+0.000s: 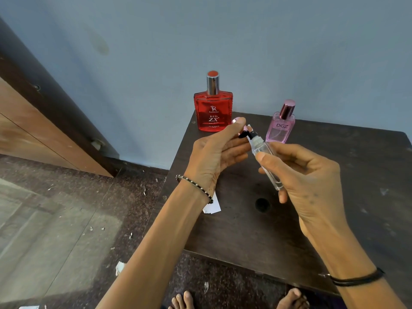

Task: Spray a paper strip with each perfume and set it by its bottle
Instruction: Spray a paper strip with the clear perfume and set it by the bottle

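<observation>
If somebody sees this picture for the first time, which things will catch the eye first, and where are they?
The bright red perfume bottle stands at the far edge of the dark table, against the blue wall, with a smaller pink bottle to its right. In the centre, the right hand holds a clear bottle tilted, while the left hand holds a pink cap beside its nozzle.

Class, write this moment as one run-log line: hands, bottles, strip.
right hand: clear bottle, uncapped | left hand: pink cap | red bottle, pink bottle: capped, table | strip: table
</observation>
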{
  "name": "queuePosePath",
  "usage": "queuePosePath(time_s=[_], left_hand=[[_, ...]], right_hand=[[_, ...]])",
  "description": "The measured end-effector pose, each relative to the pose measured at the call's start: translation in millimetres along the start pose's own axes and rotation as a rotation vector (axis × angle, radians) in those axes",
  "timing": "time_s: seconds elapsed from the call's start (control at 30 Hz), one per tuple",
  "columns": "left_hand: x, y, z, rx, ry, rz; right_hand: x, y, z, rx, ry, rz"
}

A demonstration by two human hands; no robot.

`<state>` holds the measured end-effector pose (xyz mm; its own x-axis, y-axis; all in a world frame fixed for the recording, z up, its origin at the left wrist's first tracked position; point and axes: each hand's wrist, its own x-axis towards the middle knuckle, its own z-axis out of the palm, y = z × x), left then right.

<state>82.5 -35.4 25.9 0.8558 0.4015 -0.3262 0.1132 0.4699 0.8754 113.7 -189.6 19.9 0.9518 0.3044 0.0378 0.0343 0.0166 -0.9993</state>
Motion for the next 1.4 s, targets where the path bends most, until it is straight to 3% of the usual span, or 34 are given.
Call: queuePosePath(time_s=[0.63,0.83,1.03,1.4], left_hand=[[-0.2,-2.7,0.8,0.094,-0.006,-0.002],[-1.3,-2.1,2.0,0.056,-0.053,-0.017],[-1.9,-2.9,10.0,0.076,-0.085,0.022],[-1.4,-14.0,35.7,0.115,-0.124,0.106]], right_hand=[[2.7,7.5,6.6,0.119,-0.067,0.081],[4.4,5.6,2.5,0.276,-0.099,0.173],[5.5,5.3,-6.4,0.08,-0.056,0.139],[5.1,1.8,-31.3,0.167,-0.116,0.145]])
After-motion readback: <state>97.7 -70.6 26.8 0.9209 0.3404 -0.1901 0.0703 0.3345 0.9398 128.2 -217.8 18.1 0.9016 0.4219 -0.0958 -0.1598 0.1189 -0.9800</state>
